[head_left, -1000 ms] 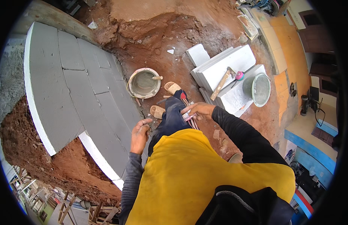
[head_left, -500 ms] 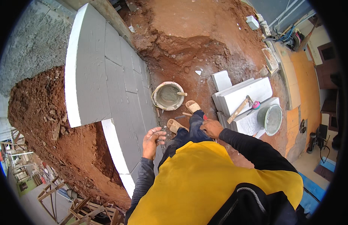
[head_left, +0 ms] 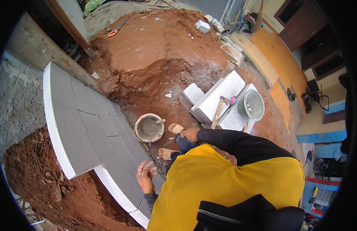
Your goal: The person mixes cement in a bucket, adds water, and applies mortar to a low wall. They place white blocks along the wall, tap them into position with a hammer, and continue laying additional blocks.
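My left hand (head_left: 146,177) is raised beside the low wall of white blocks (head_left: 86,127), whose broad side is smooth and grey. Its fingers are apart and nothing shows in them. My right hand (head_left: 191,134) is closed in front of my knee; its fingertips are hidden, so what it holds, if anything, cannot be made out. Ahead of my feet, near the wall, stands a round bucket (head_left: 138,135) of wet grey mortar. A wooden tool handle (head_left: 160,121) sticks out over its rim.
At right, a stack of white blocks (head_left: 228,86) bears a wooden-handled hammer (head_left: 217,113), a pink round object (head_left: 233,101) and a clear bucket (head_left: 252,107). A bank of red soil (head_left: 147,50) rises ahead. On it lies an orange-handled tool (head_left: 117,29). Loose soil (head_left: 36,158) lies left of the wall.
The view has turned to the right, so the wall, bucket and blocks sit further left in the picture. My right hand stays closed by my knee, and the left stays open near the wall.
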`<state>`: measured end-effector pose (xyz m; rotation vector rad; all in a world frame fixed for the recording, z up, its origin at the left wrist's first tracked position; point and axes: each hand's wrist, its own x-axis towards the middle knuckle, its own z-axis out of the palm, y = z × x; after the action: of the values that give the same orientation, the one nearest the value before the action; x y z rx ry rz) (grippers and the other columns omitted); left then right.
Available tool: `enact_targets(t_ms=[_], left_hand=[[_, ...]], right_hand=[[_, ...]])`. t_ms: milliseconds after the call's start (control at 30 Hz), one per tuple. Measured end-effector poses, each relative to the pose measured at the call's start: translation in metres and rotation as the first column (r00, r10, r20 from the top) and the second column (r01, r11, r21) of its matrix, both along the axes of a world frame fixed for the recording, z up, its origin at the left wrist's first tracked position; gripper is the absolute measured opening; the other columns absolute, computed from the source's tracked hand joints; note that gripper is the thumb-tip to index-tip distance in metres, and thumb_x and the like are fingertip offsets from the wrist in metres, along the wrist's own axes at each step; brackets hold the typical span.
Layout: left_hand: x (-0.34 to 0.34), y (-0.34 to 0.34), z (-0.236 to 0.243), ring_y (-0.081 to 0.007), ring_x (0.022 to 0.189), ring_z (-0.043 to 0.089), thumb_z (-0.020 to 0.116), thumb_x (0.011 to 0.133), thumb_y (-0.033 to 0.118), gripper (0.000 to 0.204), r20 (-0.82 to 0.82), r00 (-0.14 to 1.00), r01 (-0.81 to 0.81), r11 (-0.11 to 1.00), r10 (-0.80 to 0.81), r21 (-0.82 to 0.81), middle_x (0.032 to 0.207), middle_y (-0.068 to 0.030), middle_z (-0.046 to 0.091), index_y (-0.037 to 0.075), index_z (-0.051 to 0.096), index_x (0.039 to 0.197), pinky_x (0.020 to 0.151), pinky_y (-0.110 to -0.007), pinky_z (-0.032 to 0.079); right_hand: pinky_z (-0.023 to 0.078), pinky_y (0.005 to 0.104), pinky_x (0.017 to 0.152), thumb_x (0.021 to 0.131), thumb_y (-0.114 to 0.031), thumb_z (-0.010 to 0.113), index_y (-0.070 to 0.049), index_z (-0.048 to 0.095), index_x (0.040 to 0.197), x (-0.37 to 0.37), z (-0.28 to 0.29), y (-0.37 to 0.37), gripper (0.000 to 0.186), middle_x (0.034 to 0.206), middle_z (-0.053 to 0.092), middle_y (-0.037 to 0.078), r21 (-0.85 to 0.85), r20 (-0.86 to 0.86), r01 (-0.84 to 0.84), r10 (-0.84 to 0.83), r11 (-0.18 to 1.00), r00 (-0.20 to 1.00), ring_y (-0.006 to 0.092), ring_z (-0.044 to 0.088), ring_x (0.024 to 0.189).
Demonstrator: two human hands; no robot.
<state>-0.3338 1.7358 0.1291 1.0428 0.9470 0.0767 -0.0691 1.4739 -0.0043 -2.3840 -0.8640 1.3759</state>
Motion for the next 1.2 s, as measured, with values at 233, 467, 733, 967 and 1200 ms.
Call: enact_targets(t_ms=[233,467,733,967,1200], left_hand=[[0.019,0.007,0.007,-0.0246,0.116,0.071,0.058,0.109,0.013,0.039,-0.016,0.991,0.124,0.961,-0.132,-0.247,0.143,-0.0211,0.063,-0.002,0.051,0.145,0.091,-0.034,0.064],[0.027,0.007,-0.012,-0.0087,0.05,0.045,0.061,0.107,0.021,0.043,-0.403,0.912,0.051,0.996,-0.074,-0.067,0.08,-0.0035,0.062,0.005,0.052,0.146,0.042,-0.022,0.036],[0.071,0.005,0.004,-0.0137,0.059,0.05,0.056,0.1,0.018,0.023,-0.531,0.846,-0.108,0.991,0.05,-0.078,0.076,-0.0022,0.057,0.006,0.06,0.119,0.052,-0.028,0.042],[0.177,0.049,0.117,-0.0124,0.092,0.066,0.069,0.105,0.021,0.029,-0.332,0.934,0.088,0.814,0.133,0.575,0.107,-0.0043,0.072,0.004,0.074,0.127,0.074,-0.028,0.054],[0.211,0.155,0.255,-0.0124,0.07,0.071,0.065,0.105,0.015,0.059,0.127,0.988,-0.148,0.711,0.083,0.688,0.088,-0.0083,0.074,0.003,0.045,0.159,0.053,-0.021,0.05]], right_hand=[[0.057,0.0501,0.082,0.088,-0.016,0.069,-0.014,0.066,0.13,0.007,0.018,-0.045,0.042,0.105,0.074,0.022,-0.014,0.13,0.167,-0.164,0.986,0.978,0.0405,0.074,0.09],[0.067,0.0374,0.065,0.09,-0.017,0.077,-0.005,0.061,0.14,0.118,-0.125,-0.21,0.054,0.114,0.072,0.016,-0.156,-0.214,0.983,-0.975,0.1,0.065,0.0261,0.074,0.088],[0.057,0.0474,0.1,0.079,-0.023,0.076,0.017,0.054,0.128,0.144,-0.283,-0.26,0.067,0.121,0.068,0.038,-0.027,0.421,0.999,-0.907,-0.034,-0.019,0.0471,0.071,0.113],[0.052,0.0473,0.053,0.08,-0.025,0.068,0.008,0.064,0.099,0.176,-0.19,-0.231,0.039,0.082,0.065,0.021,-0.041,0.17,0.919,-0.909,-0.393,-0.381,0.0327,0.064,0.061],[0.044,0.0388,0.043,0.085,-0.035,0.074,-0.002,0.064,0.094,0.213,-0.087,-0.123,0.036,0.067,0.054,0.008,0.208,-0.123,0.938,-0.959,-0.277,-0.256,0.0212,0.053,0.049]])
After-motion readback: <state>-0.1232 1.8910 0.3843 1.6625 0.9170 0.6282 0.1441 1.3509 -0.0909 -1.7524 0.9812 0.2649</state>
